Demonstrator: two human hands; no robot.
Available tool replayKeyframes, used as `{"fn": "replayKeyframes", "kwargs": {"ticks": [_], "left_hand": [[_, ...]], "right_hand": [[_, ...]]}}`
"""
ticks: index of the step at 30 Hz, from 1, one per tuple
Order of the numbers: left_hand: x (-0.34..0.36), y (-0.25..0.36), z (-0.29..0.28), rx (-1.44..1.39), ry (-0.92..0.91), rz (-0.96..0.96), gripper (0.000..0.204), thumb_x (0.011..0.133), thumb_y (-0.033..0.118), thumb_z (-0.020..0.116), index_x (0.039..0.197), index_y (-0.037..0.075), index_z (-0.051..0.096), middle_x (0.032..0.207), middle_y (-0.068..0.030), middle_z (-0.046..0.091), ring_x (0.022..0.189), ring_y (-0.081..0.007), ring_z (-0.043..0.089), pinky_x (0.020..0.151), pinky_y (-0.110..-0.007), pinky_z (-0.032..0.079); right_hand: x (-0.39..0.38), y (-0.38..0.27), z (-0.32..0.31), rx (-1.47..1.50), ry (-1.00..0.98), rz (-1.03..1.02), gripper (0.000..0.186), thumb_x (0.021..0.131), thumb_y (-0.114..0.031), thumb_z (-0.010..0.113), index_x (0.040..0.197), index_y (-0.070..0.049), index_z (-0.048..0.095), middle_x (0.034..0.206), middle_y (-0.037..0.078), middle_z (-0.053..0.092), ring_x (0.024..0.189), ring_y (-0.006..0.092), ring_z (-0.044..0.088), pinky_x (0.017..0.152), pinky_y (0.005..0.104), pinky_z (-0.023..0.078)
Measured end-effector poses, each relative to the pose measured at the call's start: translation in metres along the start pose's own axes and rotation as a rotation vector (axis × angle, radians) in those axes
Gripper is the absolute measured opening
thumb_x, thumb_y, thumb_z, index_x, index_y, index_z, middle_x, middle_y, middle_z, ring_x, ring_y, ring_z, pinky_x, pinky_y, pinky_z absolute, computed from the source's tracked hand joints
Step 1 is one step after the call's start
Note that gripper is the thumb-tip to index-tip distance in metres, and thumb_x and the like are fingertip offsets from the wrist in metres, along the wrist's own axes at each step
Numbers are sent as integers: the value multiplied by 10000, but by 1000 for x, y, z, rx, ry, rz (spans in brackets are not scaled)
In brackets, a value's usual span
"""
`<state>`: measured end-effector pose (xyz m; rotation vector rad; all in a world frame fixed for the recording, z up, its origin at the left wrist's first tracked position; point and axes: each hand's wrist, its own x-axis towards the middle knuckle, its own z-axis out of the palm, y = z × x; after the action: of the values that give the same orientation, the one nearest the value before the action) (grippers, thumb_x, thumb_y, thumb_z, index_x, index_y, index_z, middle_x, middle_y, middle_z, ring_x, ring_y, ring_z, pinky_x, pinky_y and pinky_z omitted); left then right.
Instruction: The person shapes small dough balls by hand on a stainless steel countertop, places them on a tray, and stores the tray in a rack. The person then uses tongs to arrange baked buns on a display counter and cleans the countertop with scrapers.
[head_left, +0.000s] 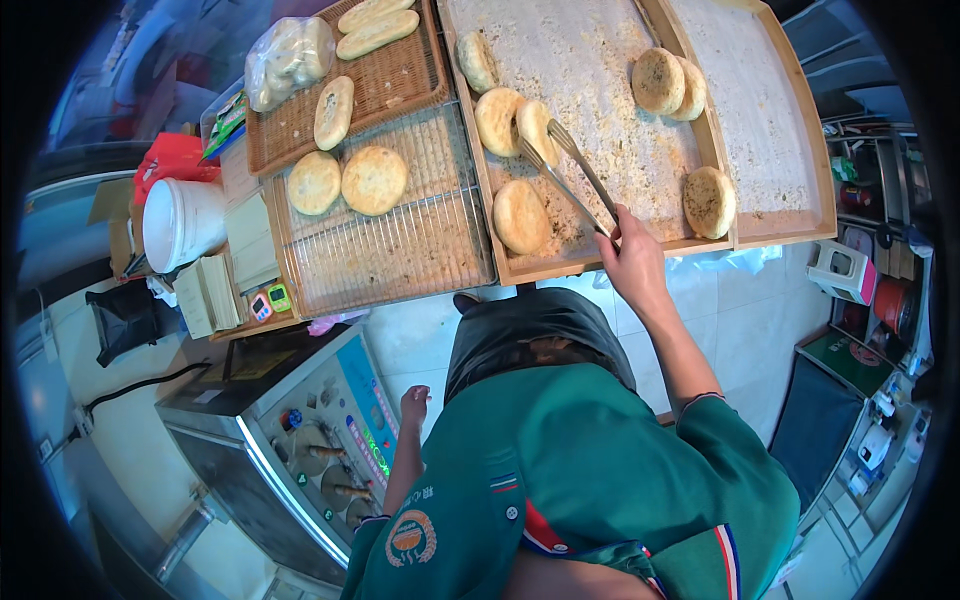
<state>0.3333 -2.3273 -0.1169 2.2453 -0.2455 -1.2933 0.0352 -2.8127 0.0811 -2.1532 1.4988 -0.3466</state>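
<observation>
Bun (540, 133): in the tray (560, 265), up on its edge, between the tips of the tongs (588, 180). It leans at the flat bun (495, 122) on its left. Its long way runs mostly front to back.
Pail (185, 225): white, round, smooth.
Basket (410, 88): brown, woven; it holds long buns (333, 113) and a thin, clear bag (290, 62) of buns.
Rack (370, 265): thin, shiny wires; two round buns (375, 181) sit side by side at the back.
Left hand (415, 402): hangs low, well apart from the bun. Its fingers look bent, with nothing seen in them; I can't tell how far they spread.
Tray: wood walls, specked pale paper (590, 70).
Tongs: long, thin, metal. The tips are a bit apart, one each side of the bun; I can't tell if both touch.
Right hand (632, 252): the nearer one. Its fingers wrap round the tongs; the bun is ahead and to the left.
Brown buns (658, 82): puffy, rough; two lean together, one is near the front.
</observation>
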Motion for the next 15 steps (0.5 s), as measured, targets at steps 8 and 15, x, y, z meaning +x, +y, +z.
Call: {"fn": "replayKeyframes", "kwargs": {"ticks": [8, 15], "left_hand": [[0, 2, 2, -19, 41, -77, 220, 957, 210, 613, 1026, 18, 694, 946, -90, 721, 829, -186, 700, 783, -325, 516], [3, 12, 9, 42, 18, -77, 243, 951, 239, 614, 1023, 23, 698, 927, -83, 725, 832, -178, 698, 785, -327, 512]], "right_hand": [[5, -9, -9, -3, -12, 71, 412, 890, -180, 680, 1231, 15, 554, 846, 179, 664, 746, 369, 659, 659, 463, 515], [12, -9, -9, 22, 13, 24, 434, 892, -181, 681, 1248, 31, 552, 816, 167, 652, 727, 367, 645, 656, 457, 507]]}}
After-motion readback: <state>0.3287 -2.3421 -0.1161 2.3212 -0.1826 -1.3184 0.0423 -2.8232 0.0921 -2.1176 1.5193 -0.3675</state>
